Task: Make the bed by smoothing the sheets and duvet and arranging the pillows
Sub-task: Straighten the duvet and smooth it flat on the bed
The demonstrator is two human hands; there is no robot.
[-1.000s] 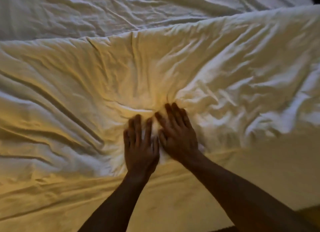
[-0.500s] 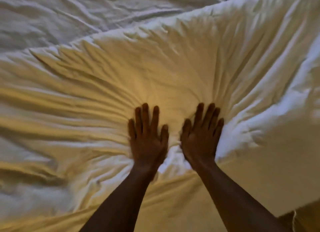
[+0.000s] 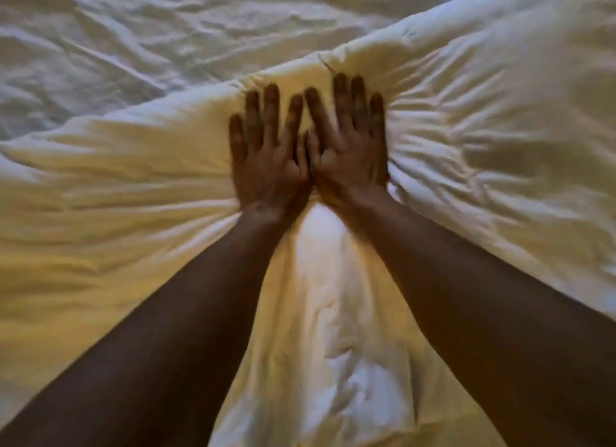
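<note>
Both hands lie flat, side by side, on the cream duvet [image 3: 140, 186], pressing it down near its far edge. The left hand [image 3: 266, 160] has its fingers straight and slightly spread, palm down, holding nothing; the right hand [image 3: 350, 146] lies the same way, fingers straight and pointing away from the person, also gripping nothing. The thumbs meet or nearly meet in the middle, so the two hands form a narrow wedge. Creases in the duvet radiate outward from under the palms to the left and right, and a smoother, brighter strip runs back toward the person between the two bare forearms. The duvet's far edge makes a puffy ridge just beyond the fingertips, running diagonally up to the right. Past that ridge lies the wrinkled white sheet [image 3: 166, 39], uncovered across the top of the view.
</note>
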